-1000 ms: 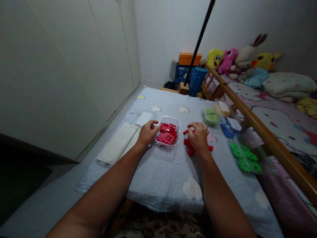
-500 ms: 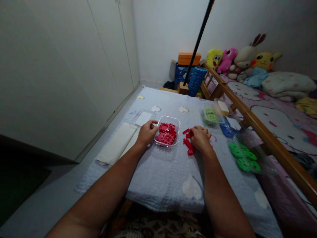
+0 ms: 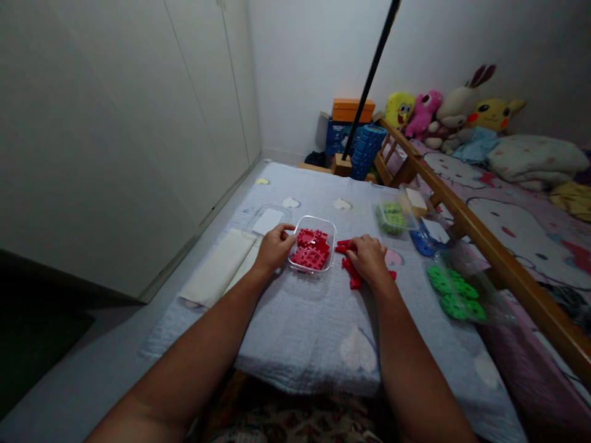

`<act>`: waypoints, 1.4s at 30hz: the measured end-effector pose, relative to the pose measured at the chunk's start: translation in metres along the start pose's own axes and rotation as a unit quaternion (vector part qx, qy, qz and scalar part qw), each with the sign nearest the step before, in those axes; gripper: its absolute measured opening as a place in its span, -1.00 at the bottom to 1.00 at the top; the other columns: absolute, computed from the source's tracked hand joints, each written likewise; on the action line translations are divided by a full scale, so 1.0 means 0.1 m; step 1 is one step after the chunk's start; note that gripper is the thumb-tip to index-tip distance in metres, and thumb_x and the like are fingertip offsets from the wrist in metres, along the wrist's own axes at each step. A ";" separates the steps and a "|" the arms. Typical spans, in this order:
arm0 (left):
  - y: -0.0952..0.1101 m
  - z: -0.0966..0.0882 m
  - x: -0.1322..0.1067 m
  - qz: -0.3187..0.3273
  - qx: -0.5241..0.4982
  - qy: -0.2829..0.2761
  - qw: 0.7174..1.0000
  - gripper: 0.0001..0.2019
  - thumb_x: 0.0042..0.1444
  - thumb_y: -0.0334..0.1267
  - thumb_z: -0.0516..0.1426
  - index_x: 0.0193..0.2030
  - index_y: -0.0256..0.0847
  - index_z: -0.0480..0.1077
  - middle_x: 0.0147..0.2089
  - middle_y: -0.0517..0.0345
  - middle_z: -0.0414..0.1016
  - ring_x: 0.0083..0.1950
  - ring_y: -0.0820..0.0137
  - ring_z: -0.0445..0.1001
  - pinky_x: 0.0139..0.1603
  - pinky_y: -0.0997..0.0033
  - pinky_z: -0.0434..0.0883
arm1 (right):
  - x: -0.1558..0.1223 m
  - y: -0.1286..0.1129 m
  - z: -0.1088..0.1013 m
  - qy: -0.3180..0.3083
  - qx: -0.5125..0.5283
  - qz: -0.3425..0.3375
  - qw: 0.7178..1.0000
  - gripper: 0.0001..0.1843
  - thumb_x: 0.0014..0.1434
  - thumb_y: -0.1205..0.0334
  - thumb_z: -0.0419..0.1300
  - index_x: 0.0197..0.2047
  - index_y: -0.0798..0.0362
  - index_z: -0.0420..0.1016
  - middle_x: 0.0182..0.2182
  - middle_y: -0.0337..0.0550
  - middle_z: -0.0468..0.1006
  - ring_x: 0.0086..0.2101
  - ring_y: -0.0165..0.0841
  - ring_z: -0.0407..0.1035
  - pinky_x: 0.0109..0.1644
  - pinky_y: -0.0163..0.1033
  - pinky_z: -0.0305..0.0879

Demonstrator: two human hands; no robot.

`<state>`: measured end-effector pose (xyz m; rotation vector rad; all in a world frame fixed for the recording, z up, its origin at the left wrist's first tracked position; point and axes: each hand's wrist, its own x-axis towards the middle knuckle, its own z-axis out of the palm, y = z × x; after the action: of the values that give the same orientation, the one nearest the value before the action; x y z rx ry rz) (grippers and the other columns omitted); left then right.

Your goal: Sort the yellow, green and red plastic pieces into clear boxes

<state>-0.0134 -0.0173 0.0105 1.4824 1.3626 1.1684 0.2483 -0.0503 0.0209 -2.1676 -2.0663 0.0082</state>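
A clear plastic box (image 3: 313, 271) stands on the cloth-covered table, holding red building blocks (image 3: 311, 251), several of them flat pieces with notched edges. My left hand (image 3: 276, 246) grips the box's left wall, thumb and fingers at the rim. To the right of the box, my right hand (image 3: 368, 253) is curled palm down, with its fingertips closed on small red building blocks (image 3: 342, 246). More loose red pieces (image 3: 353, 275) lie beneath and beside that hand, partly hidden by it.
A clear lid (image 3: 269, 220) and a folded cream cloth pouch (image 3: 217, 264) lie left. Along the right edge are boxes of light green pieces (image 3: 392, 216), blue pieces (image 3: 422, 243) and bright green pieces (image 3: 455, 290). A wooden bed rail (image 3: 489, 249) borders the table.
My right hand has slid slightly left, and red pieces at its fingertips are now closer to the box. A red piece shows to the right of its wrist. My left hand stays on the box.
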 end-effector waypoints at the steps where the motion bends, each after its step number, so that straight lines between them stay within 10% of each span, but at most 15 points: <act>1: 0.00 0.00 0.00 0.000 0.000 0.000 1.000 -0.66 0.03 -0.13 0.17 -0.09 -0.26 0.53 -0.57 0.36 0.26 -0.51 0.44 0.28 -0.42 0.43 0.21 | 0.00 0.00 0.00 0.001 -0.001 -0.001 1.000 -0.78 0.31 0.20 0.20 -0.07 0.00 0.65 -0.06 0.01 0.57 -0.05 -0.14 0.34 0.00 -0.09 0.07; 26: -0.01 0.00 0.01 0.002 0.004 0.003 1.000 -0.67 0.04 -0.13 0.18 -0.09 -0.25 0.54 -0.57 0.36 0.26 -0.51 0.44 0.28 -0.43 0.44 0.19 | 0.02 0.06 0.02 0.039 0.052 0.002 0.998 -0.86 0.18 0.33 0.20 -0.26 0.02 0.61 -0.15 -0.01 0.59 -0.13 -0.16 0.37 -0.10 -0.13 0.13; 33: 0.00 0.00 0.00 -0.002 -0.007 0.004 1.000 -0.68 0.03 -0.13 0.19 -0.11 -0.24 0.53 -0.57 0.37 0.24 -0.52 0.45 0.27 -0.44 0.44 0.18 | 0.04 0.01 -0.01 0.105 0.259 -0.018 0.960 -0.95 0.12 0.24 0.16 -0.32 -0.01 0.44 -0.42 -0.21 0.49 -0.39 -0.31 0.34 -0.25 -0.22 0.16; 42: 0.02 0.00 -0.01 -0.002 -0.006 0.003 1.000 -0.67 0.03 -0.11 0.18 -0.12 -0.24 0.53 -0.57 0.36 0.25 -0.52 0.44 0.27 -0.43 0.42 0.19 | -0.05 -0.36 -0.05 0.149 0.311 -0.111 0.932 -0.91 0.18 0.21 0.14 -0.30 -0.02 0.45 -0.32 -0.14 0.58 -0.25 -0.24 0.42 -0.06 -0.15 0.29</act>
<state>-0.0130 -0.0181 0.0128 1.4677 1.3607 1.1770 0.2131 -0.0547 0.0294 -1.4539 -1.7987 0.2556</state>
